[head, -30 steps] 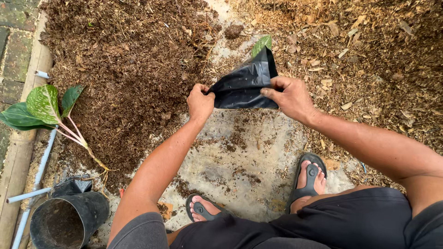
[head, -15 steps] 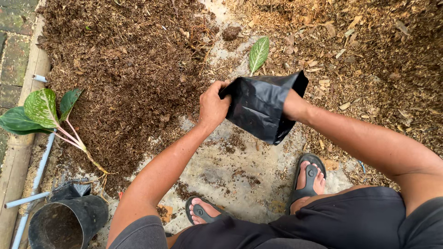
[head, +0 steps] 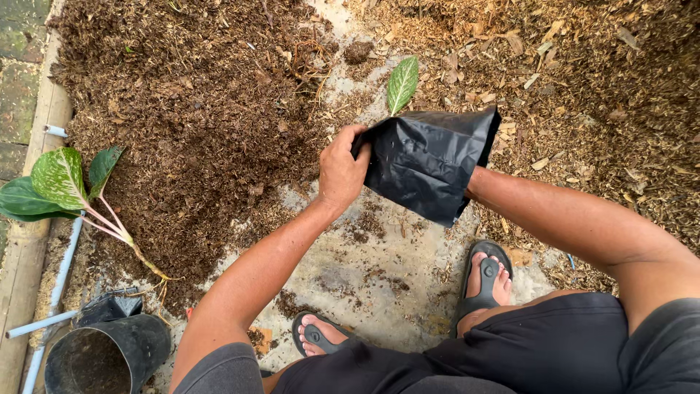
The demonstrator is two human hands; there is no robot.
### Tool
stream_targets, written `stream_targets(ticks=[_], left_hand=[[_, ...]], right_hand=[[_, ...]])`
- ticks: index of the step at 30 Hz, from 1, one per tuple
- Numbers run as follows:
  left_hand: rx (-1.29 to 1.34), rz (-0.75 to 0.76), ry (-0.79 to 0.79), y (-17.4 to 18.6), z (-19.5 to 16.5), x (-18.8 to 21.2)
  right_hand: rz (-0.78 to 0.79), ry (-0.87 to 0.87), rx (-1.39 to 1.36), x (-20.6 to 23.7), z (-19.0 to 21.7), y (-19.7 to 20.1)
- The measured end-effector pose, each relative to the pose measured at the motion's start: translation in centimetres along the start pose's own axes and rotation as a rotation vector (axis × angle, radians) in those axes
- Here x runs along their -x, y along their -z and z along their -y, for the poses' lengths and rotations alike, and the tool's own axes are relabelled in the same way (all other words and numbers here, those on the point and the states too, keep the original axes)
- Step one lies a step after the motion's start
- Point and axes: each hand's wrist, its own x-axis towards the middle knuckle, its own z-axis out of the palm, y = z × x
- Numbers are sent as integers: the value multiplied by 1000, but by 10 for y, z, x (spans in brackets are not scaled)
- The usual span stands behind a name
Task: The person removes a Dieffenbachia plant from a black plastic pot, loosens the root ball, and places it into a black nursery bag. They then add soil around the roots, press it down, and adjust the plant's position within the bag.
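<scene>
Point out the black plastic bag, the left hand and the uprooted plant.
black plastic bag (head: 426,171), head view, on its crinkled side.
left hand (head: 341,171), head view, on the back of the hand.
uprooted plant (head: 58,179), head view, on its speckled leaf.

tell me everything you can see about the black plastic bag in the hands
The black plastic bag is a thin, glossy, crinkled planting bag, held up above the concrete floor, opened out and tilted. The left hand grips its near left edge. The right hand is hidden, seemingly pushed inside it, with only the forearm showing. Pale specks of dirt dot its surface. A green leaf lies on the ground just beyond it.
</scene>
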Motion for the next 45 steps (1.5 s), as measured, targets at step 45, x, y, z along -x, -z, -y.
stream_targets(ticks=[45], left_hand=[[-4,132,197,7,-20,-2]], right_hand=[[43,28,-159,-11,-29,26]])
